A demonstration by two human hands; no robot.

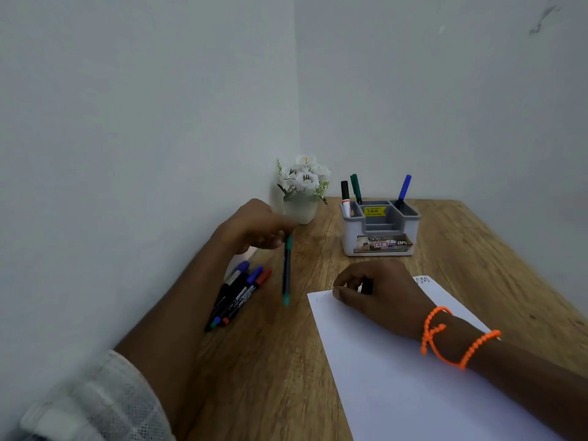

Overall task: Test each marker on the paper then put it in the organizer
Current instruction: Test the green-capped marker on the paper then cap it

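While pinched at its top end by the left hand (257, 227), hangs nearly upright above the wooden desk (270, 361): slim dark-barrelled marker with teal cap and teal tail (286, 270), long axis running almost straight down from the fingertips, lower tip pointing toward the near-left corner of the white sheet of paper (397, 377). Blurred, so probably mid-swing, and hard to say whether capped. Lies to the right of the grip and a little nearer the body, that sheet; calls for a short carry rightward, and for the free end to be brought within reach of the right hand (378, 297), which rests on the paper's far-left corner with fingers curled, holding nothing that can be made out. Sits well beyond the paper, against the wall: grey plastic desk organizer (378, 230), already holding black, green and blue markers upright. Wait just left of the hanging marker, flat on the desk: loose bundle of dark markers with blue and red caps (238, 294).
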